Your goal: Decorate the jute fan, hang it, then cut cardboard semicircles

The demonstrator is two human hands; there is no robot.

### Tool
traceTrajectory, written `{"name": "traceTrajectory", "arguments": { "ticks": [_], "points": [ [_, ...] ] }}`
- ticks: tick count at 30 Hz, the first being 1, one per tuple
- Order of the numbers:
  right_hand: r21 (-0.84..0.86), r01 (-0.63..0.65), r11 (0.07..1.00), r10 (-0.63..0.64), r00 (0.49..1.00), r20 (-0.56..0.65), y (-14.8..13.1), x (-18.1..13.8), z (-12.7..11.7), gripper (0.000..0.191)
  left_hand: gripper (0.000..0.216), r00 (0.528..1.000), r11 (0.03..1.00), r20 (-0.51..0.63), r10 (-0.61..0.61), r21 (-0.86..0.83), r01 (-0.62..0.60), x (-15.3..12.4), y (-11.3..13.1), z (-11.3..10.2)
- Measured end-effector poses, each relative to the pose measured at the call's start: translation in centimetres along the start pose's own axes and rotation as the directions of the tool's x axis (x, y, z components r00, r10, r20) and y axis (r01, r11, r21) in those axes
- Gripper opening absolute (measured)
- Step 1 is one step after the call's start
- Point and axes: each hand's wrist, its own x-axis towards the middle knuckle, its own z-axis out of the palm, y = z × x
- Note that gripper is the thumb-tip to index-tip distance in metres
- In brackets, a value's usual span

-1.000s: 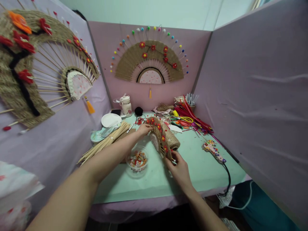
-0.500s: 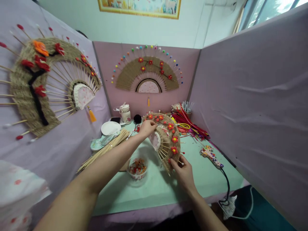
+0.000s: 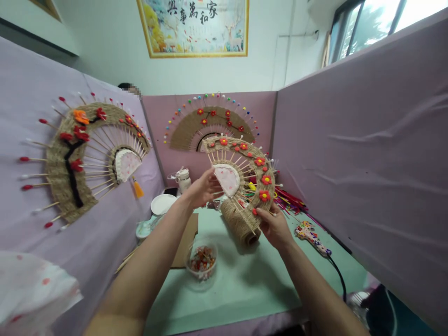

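A woven twine fan (image 3: 265, 182) with red felt flowers, yellow flower centres and bead-tipped sticks is raised above the table, tilted. My right hand (image 3: 275, 224) pinches its lower right end between thumb and fingers. At the fan's straight inner edge, beside the pale half-round centre (image 3: 227, 179), my left hand (image 3: 206, 189) grips it, with some fingertips hidden behind. Below the fan lies a roll of twine (image 3: 241, 226), partly covered by it. A clear tub (image 3: 202, 261) of red, orange and clear beads stands between my forearms.
Larger fans hang on the left partition (image 3: 72, 158) and the back one (image 3: 182, 133). A glue gun (image 3: 312, 238) with a black cord lies right. Brown cardboard (image 3: 185, 242), a white plate (image 3: 164, 204) and a lidded bottle (image 3: 183, 179) are left. Red strips (image 3: 292, 200) lie behind my right hand.
The fan has been lifted and turned to face me more, uncovering the twine roll. My left hand has moved from the fan's upper front to its inner edge. The view has tipped upward.
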Motion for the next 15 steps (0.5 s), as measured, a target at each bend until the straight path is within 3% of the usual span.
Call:
{"name": "traceTrajectory", "arguments": {
  "ticks": [1, 3, 7, 9, 12, 15],
  "points": [
    [-0.023, -0.021, 1.000, 0.021, 0.999, 0.028, -0.4, 0.7, -0.1, 0.045, 0.029, 0.993, 0.993, 0.095, -0.077, -0.084, 0.085, 0.1, -0.7, -0.1],
    [-0.073, -0.067, 0.995, 0.072, 0.995, 0.071, -1.2, 2.0, -0.6, 0.046, 0.017, 0.988, 0.973, 0.128, -0.089, -0.201, 0.113, 0.4, -2.0, 0.0],
    [-0.080, -0.168, 0.983, 0.177, 0.976, 0.125, -2.0, 4.2, -2.0, 0.038, 0.012, 0.998, 0.937, 0.005, -0.056, -0.345, 0.054, 1.1, -3.4, 0.2],
    [-0.009, -0.198, 0.980, 0.196, 0.960, 0.200, -1.8, 5.0, -2.7, 0.046, 0.011, 0.998, 0.910, -0.048, -0.049, -0.414, 0.025, 1.5, -3.6, -0.1],
    [0.065, -0.160, 0.985, 0.142, 0.963, 0.229, -0.2, 5.9, -3.1, 0.045, 0.010, 0.994, 0.865, -0.107, -0.028, -0.500, -0.029, 2.2, -3.7, -0.5],
    [-0.029, -0.026, 0.999, 0.031, 0.980, 0.199, 2.3, 7.0, -1.7, 0.030, 0.010, 0.989, 0.827, -0.148, 0.000, -0.555, -0.083, 3.1, -3.8, -0.7]
  ]
}}
